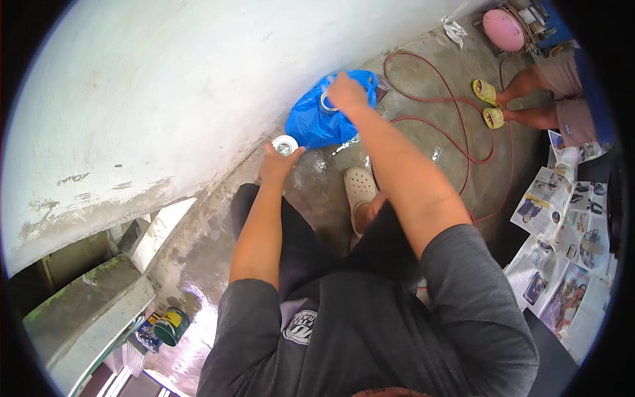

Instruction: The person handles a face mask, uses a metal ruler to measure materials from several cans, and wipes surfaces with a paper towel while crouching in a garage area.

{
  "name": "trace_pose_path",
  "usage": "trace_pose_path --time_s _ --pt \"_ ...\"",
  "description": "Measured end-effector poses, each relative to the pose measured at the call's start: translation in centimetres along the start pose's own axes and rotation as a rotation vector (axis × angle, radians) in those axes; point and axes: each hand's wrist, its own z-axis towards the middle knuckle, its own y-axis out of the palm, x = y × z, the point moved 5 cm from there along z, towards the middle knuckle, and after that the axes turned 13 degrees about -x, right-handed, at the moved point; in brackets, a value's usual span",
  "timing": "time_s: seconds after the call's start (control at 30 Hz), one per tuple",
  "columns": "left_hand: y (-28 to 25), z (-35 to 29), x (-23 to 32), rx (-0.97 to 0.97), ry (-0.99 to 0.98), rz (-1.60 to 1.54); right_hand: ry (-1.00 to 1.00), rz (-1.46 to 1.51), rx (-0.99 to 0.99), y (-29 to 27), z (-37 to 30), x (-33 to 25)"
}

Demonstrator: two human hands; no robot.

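My left hand point(274, 163) is closed around a small white round container point(285, 145) with a wide rim and a greyish inside, held beside the wall. A blue plastic bag point(309, 126) lies on the wet concrete floor just beyond it. Over the bag, my right hand point(347, 91) is closed at a round can point(325, 103) with a shiny metal rim. The fingers partly cover this can, and its contents are hard to make out.
A white wall point(152, 79) runs along the left. A red hose point(463, 99) loops over the floor at right, near a person in yellow slippers point(493, 118). Newspaper sheets point(542, 225) lie at far right. A green bucket point(170, 327) stands at lower left.
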Motion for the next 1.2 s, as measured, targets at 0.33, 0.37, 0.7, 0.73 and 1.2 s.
trace_pose_path --time_s 0.33,0.37,0.7,0.73,1.2 --pt "-2.9 -1.8 -0.8 0.124 0.108 -0.186 -0.009 -0.205 -0.151 -2.1 9.8 11.5" --pt "-3.4 -2.0 -1.4 0.091 0.094 -0.301 -0.018 -0.192 -0.161 -1.5 9.7 11.4" --pt "-6.0 -4.6 1.1 -0.123 0.463 -1.377 -0.216 0.014 -0.699 2.4 3.2 2.2" --pt "-6.1 -4.8 1.4 -0.11 0.459 -1.384 -0.251 0.006 -0.783 3.4 2.3 1.2" --pt "-6.4 -6.4 1.1 -0.063 0.426 -1.222 -0.712 -0.624 -0.215 3.2 4.2 -0.4"
